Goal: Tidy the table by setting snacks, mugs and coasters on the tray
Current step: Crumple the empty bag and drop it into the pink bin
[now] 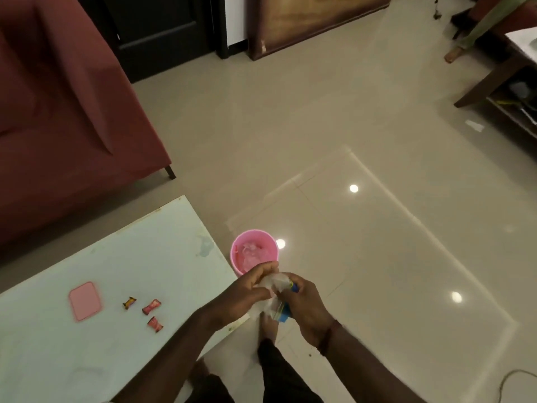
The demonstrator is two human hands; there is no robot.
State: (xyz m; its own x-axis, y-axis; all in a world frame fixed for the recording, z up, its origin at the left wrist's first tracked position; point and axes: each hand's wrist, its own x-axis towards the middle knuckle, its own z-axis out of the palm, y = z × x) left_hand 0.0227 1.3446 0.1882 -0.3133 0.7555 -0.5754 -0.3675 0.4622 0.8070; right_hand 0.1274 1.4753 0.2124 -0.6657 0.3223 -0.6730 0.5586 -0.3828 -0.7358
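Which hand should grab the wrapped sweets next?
Probably the left hand: it is beside the white table, nearer the small wrapped sweets, though it and the right hand grip a crumpled clear wrapper.

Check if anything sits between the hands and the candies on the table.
Nothing visible on the table lies between them. Both the left hand and right hand grip a crumpled wrapper near the pink bin, so neither is free for the candies. No tray is in view.

Dim, soft-focus — glare spots below.
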